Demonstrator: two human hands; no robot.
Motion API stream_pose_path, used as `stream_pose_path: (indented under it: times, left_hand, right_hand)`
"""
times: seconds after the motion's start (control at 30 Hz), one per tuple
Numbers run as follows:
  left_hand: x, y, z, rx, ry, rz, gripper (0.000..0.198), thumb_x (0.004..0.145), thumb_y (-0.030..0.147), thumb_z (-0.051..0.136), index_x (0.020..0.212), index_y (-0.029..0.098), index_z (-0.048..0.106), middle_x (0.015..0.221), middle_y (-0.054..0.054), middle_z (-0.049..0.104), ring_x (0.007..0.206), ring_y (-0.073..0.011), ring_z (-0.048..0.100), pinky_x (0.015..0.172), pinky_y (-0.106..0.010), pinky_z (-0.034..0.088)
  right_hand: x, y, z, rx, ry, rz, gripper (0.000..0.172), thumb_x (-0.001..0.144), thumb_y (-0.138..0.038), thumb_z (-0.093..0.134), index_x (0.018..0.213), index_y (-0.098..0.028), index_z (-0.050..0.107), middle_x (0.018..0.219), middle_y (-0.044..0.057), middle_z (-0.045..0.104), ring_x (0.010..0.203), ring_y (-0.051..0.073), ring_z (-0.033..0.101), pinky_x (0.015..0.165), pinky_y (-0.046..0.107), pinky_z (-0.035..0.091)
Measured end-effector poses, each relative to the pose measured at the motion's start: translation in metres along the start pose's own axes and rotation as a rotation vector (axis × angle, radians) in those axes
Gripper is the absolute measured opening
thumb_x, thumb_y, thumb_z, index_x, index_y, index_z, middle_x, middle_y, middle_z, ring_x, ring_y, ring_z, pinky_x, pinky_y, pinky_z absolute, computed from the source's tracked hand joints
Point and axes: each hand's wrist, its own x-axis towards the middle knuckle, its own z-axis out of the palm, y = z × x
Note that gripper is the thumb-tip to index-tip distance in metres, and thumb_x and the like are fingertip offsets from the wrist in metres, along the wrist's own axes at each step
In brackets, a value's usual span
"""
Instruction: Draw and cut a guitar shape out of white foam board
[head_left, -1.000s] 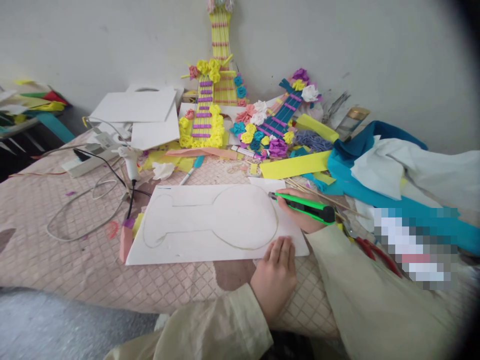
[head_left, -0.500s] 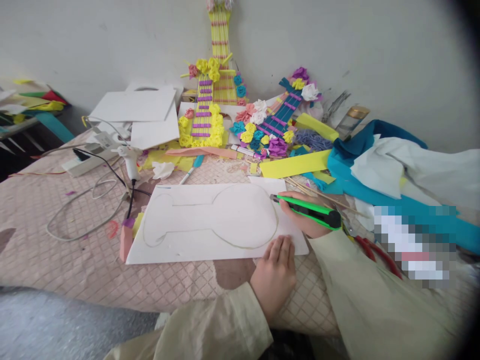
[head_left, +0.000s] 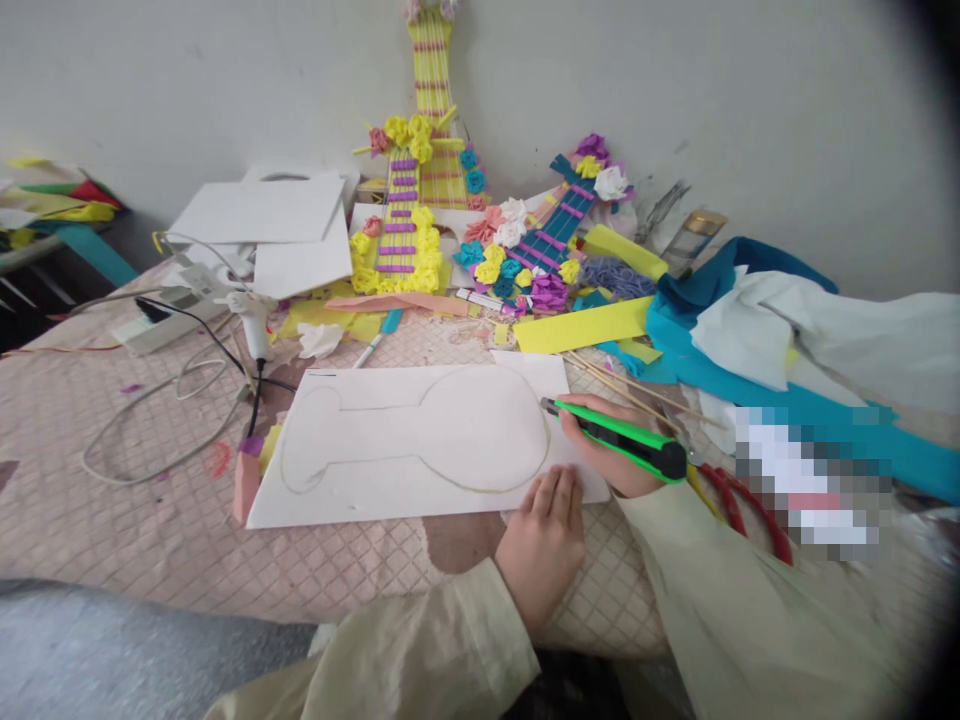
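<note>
A white board (head_left: 375, 435) lies on the patterned tablecloth, with a guitar-like outline drawn on it in thin line. My right hand (head_left: 611, 445) is wrapped round a green utility knife (head_left: 622, 435). The knife's tip is at the round end of the outline, near its right edge. My left hand (head_left: 544, 540) lies flat on the board's lower right part, fingers stretched out and holding nothing.
Decorated paper guitars (head_left: 405, 225) stand against the wall. A glue gun (head_left: 253, 325) with cables is left of the board. Red-handled scissors (head_left: 750, 510), wooden sticks (head_left: 615, 380) and blue crepe paper (head_left: 787, 400) lie at the right.
The knife's tip has moved slightly down along the curve, towards the front of the board. My left hand still rests on the board. The whole view has shifted a little.
</note>
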Motion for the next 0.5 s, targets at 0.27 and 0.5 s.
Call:
stream_pose_path:
  times: [0.27,0.5]
  left_hand:
    - [0.000,0.000,0.000,-0.004,-0.016,-0.003,0.038,0.088,0.017,0.029,0.121,0.007,0.045,0.129,-0.010,0.045,0.118,-0.0174,0.043,0.094,-0.026,0.041]
    - [0.001,0.000,0.000,-0.007,-0.002,-0.002,0.038,0.089,0.019,0.029,0.120,0.007,0.046,0.128,-0.010,0.046,0.117,-0.0179,0.043,0.095,-0.027,0.040]
  right_hand:
    - [-0.010,-0.002,-0.001,-0.024,0.020,0.015,0.016,0.076,-0.024,0.051,0.084,-0.020,0.063,0.077,0.001,0.068,0.065,0.014,0.063,0.062,0.023,0.051]
    - [-0.019,-0.009,-0.004,-0.029,0.045,0.042,0.017,0.076,-0.025,0.050,0.085,-0.019,0.064,0.078,0.002,0.068,0.066,0.014,0.064,0.064,0.023,0.051]
